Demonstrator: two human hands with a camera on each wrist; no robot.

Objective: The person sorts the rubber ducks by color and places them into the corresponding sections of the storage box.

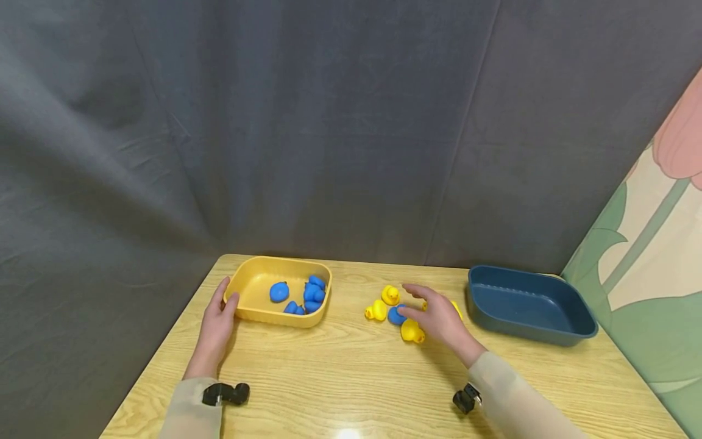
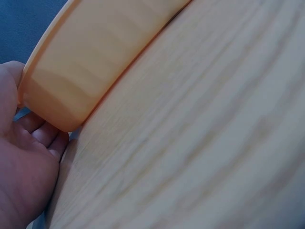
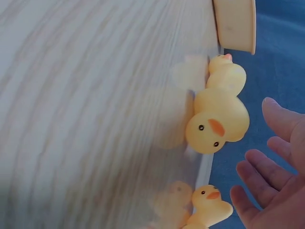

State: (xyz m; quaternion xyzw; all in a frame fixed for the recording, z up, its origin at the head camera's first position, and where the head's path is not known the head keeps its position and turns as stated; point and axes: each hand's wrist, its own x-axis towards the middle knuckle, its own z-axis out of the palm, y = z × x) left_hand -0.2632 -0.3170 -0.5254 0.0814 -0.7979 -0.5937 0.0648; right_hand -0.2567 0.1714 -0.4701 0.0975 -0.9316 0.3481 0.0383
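Observation:
My left hand (image 1: 217,320) grips the left end of a yellow plastic tray (image 1: 258,314), thumb at the rim and fingers along the outer wall. Several blue rubber ducks (image 1: 279,292) lie inside that tray, mostly toward its right end. Over a loose group of yellow rubber ducks (image 1: 376,310) hovers my right hand (image 1: 441,317), its fingers spread and nothing between them. A blue duck (image 1: 397,315) sits among the yellow ones, partly behind the right thumb. In the right wrist view, a yellow duck (image 3: 221,114) faces the camera beside the relaxed fingers (image 3: 259,176).
A dark blue tray (image 1: 526,332) stands at the right of the wooden table (image 1: 329,378). Behind the table hangs a grey curtain (image 1: 340,134), and a flower-patterned cloth (image 1: 647,274) borders the right side.

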